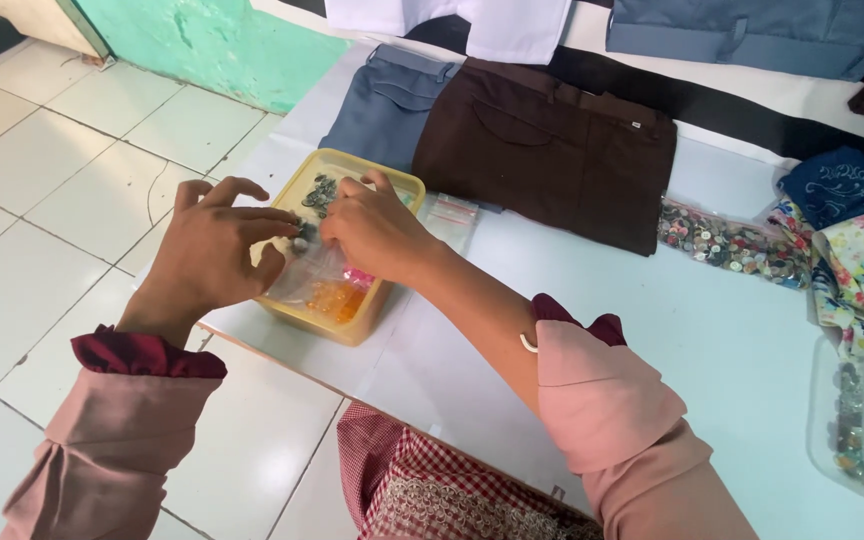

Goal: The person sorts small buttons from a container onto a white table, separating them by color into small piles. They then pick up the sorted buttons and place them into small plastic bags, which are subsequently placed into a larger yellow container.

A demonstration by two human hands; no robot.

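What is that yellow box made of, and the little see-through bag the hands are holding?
The yellow box looks like plastic: smooth, slightly glossy walls with rounded corners. The little bag, pinched by the left hand and right hand, seems thin clear plastic film, since it crinkles, shines and shows small dark buttons through it.

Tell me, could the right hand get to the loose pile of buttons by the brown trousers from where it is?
Probably yes. The right hand is at the yellow tub, and bare white table lies between it and the button pile.
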